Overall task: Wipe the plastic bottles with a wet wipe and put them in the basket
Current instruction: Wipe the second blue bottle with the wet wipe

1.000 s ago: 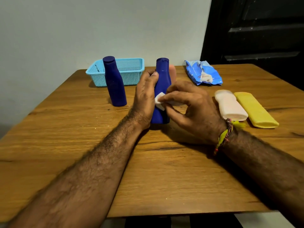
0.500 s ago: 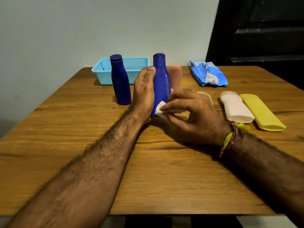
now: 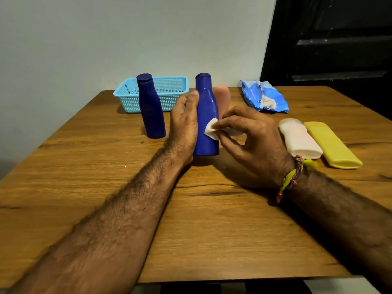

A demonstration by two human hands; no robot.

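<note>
A dark blue bottle [image 3: 206,107] stands upright at the table's middle. My left hand [image 3: 184,126] grips its left side. My right hand [image 3: 252,134] pinches a folded white wet wipe [image 3: 212,130] and presses it against the bottle's lower right side. A second dark blue bottle [image 3: 150,107] stands to the left. Behind it sits the light blue basket [image 3: 171,85]. A pink bottle [image 3: 222,98] stands behind the held one, partly hidden. A white bottle [image 3: 299,139] and a yellow bottle [image 3: 331,143] lie on the right.
A blue wet-wipe pack [image 3: 263,96] lies open at the back right of the wooden table [image 3: 201,230]. A pale wall is behind the table and a dark door stands at the right.
The wipe in my right hand has slid a little up the blue bottle's side. My left hand keeps its hold on the bottle. The camera view shifted slightly.
</note>
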